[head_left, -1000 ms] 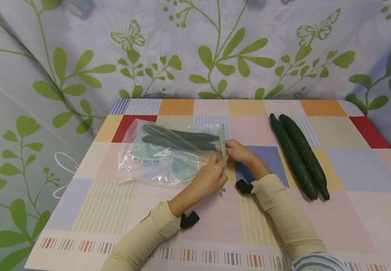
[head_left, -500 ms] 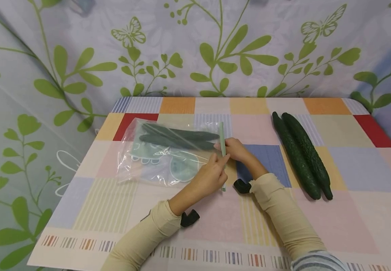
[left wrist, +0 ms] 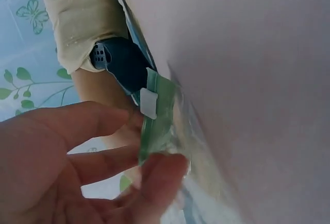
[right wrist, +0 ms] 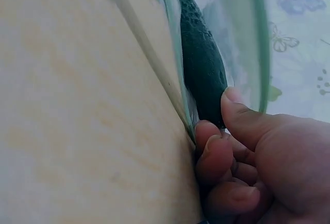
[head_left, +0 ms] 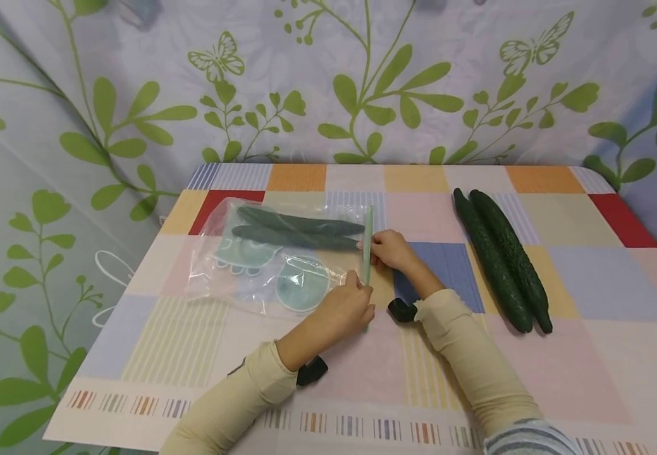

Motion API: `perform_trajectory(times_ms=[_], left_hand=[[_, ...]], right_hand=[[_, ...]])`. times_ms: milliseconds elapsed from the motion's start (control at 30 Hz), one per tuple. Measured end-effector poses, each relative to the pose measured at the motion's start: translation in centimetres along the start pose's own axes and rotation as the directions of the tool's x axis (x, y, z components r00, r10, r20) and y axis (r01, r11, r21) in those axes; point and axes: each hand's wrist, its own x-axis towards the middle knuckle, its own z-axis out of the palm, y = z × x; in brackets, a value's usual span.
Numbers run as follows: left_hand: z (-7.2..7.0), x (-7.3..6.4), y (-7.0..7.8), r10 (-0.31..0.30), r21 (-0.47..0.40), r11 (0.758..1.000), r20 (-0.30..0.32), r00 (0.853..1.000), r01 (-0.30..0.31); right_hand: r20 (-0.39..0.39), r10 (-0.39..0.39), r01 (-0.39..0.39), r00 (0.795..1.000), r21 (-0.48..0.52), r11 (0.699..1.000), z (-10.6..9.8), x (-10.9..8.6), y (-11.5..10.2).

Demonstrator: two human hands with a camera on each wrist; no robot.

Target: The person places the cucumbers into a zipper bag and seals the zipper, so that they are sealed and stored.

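dk grn cukes [head_left: 490, 260], clear bag [head_left: 260, 287], lt grn zip [head_left: 368, 234], multicol patchwork cloth [head_left: 613, 272], grn-leaf backdrop [head_left: 282, 57]

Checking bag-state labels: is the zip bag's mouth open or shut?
Open. In the right-wrist view, the zip bag shows its green edges standing apart, with a cucumber visible between them.

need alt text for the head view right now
A person's left hand and right hand are at the green-edged mouth of a clear plastic bag holding two cucumbers, on a patchwork tablecloth. Two loose cucumbers lie side by side to the right; leaf-patterned backdrop behind.
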Motion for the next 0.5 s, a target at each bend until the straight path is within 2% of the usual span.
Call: perform_trajectory(times_ms=[133, 233, 367, 500], left_hand=[[-0.1, -0.4, 0.1, -0.003, 0.051, 0.999, 0.061, 0.998, 0.000], [0.0, -0.7, 0.2, 0.028, 0.078, 0.996, 0.049, 0.998, -0.032], [0.1, -1.1, 0.2, 0.072, 0.136, 0.988, -0.027, 0.997, -0.067], [0.2, -1.3, 0.3, 0.112, 0.197, 0.977, -0.134, 0.985, -0.084]], right_hand=[[-0.012, -0.013, 0.013, 1.000, -0.015, 1.000, -0.2, -0.2, 0.1], [-0.014, -0.016, 0.016, 1.000, -0.021, 1.000, -0.3, -0.3, 0.1], [0.003, -0.006, 0.006, 1.000, 0.001, 1.000, -0.2, -0.4, 0.1], [0.002, -0.035, 0.035, 0.999, -0.002, 0.999, -0.1, -0.4, 0.2]])
